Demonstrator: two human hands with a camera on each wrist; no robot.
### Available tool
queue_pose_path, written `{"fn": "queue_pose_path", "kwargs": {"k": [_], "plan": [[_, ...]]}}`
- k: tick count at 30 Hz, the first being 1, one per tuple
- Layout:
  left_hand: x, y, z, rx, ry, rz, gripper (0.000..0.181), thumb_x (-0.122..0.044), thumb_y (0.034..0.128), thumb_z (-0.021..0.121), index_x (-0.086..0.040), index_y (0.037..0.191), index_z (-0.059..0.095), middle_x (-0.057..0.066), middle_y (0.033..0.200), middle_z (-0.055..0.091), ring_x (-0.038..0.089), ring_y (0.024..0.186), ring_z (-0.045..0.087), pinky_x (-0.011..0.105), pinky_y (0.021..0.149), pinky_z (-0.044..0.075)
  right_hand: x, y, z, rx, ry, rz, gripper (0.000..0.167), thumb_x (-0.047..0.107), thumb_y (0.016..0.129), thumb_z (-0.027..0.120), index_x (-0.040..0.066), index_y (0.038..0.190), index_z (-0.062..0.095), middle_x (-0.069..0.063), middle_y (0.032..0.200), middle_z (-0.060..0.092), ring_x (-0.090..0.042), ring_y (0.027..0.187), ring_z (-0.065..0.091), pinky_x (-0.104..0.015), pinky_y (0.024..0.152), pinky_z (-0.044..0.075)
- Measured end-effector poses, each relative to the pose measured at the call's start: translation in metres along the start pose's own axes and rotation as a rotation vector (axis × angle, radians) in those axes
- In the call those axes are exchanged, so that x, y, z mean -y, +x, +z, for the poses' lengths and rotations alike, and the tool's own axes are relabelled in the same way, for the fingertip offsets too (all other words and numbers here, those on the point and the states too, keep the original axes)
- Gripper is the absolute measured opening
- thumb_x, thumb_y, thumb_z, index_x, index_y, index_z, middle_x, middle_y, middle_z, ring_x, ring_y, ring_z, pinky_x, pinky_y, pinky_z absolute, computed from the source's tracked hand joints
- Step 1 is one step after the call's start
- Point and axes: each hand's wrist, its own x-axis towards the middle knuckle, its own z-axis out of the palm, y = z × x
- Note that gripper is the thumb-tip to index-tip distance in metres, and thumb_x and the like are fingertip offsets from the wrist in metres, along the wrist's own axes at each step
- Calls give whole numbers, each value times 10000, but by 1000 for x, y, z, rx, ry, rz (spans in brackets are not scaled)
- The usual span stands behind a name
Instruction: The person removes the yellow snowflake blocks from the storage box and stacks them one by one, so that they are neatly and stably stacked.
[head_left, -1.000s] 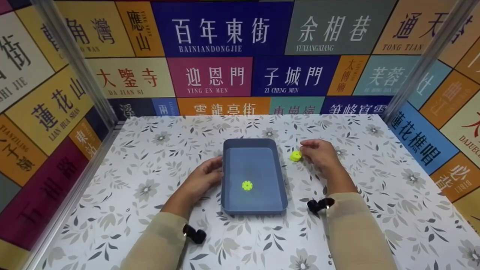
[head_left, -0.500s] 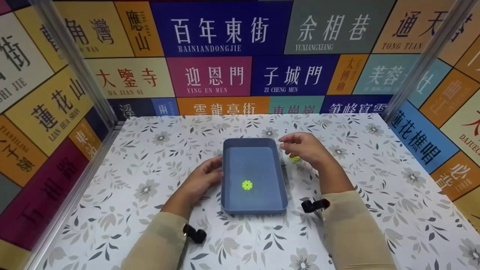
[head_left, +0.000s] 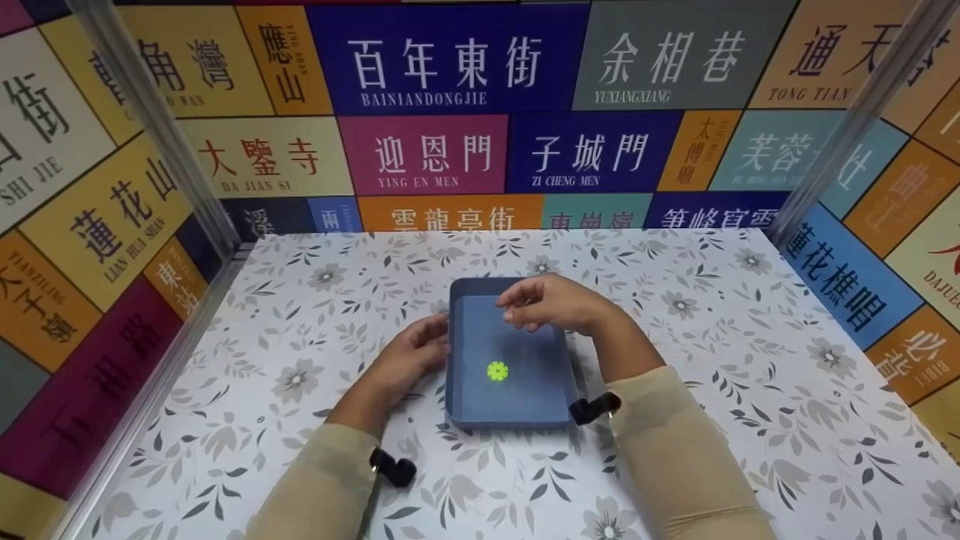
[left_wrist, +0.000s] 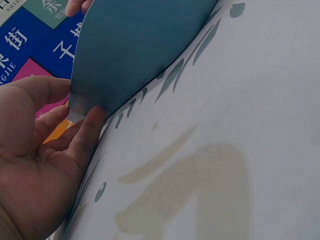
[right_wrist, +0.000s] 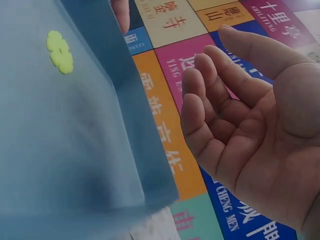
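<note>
A blue-grey tray [head_left: 469, 405] sits on the flowered cloth, with a bright yellow-green notched plastic disc [head_left: 497, 371] on its floor. My left hand [head_left: 405, 364] is at the tray's left side; in the left wrist view its fingers [left_wrist: 90, 130] touch the outer wall. Over the far part of the tray hangs my right hand [head_left: 555, 304]. Seen in the right wrist view, that right hand [right_wrist: 240, 125] has loosely bent fingers, nothing between them, and the thumb apart. The same disc [right_wrist: 60, 52] shows there beyond the tray's wall. My right hand and wrist cover the spot just right of the tray.
A table with a white leaf-patterned cloth [head_left: 300, 315] spreads around the tray. Panels with large printed characters [head_left: 435, 154] enclose it at the back and sides. A dark camera [head_left: 596, 409] is on the right wrist, another camera [head_left: 394, 469] on the left.
My right hand has moved left from beside the yellow-green notched pieces on the cloth to above the tray. Those pieces have gone out of sight behind it. The left hand stays at the tray.
</note>
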Motion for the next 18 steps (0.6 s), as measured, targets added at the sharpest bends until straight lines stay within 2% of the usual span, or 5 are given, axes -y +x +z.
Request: {"fn": "queue_pose_path", "kwargs": {"k": [3, 7, 10, 15, 18], "plan": [[1, 0, 1, -4, 2, -9, 630, -81, 971, 690, -157, 1576, 531, 64, 1577, 579, 262, 1437, 583, 440, 1208, 492, 0, 12, 3, 55, -26, 17, 428, 253, 960, 807, 61, 1332, 721, -13, 1101, 756, -156, 925, 692, -301, 820, 615], [0, 1, 0, -11, 12, -15, 631, -98, 965, 699, -172, 1571, 538, 54, 1573, 584, 256, 1417, 600, 436, 1206, 492, 0, 27, 8, 116, -76, 50, 466, 203, 935, 822, 26, 1351, 708, 0, 1070, 761, -136, 913, 688, -376, 869, 624], [0, 1, 0, -13, 17, -14, 629, -105, 961, 706, -176, 1565, 545, 51, 1571, 587, 251, 1405, 607, 436, 1204, 493, -3, 35, 12, 157, -107, 76, 457, 142, 921, 828, 21, 1344, 709, 8, 1067, 770, -110, 922, 699, -387, 870, 622], [1, 0, 0, -10, 14, -9, 634, -106, 958, 706, -166, 1567, 541, 60, 1573, 585, 257, 1409, 603, 437, 1204, 492, -10, 41, 18, 203, -169, 133, 422, 117, 891, 854, 78, 1297, 744, 22, 1092, 769, -88, 891, 688, -289, 779, 589], [1, 0, 1, -5, -1, -13, 642, -103, 965, 701, -153, 1580, 524, 69, 1586, 573, 259, 1430, 588, 429, 1204, 493, -15, 43, 20, 249, -173, 151, 412, 103, 882, 858, 87, 1278, 747, -14, 1135, 769, -99, 934, 686, -255, 778, 568]]}}
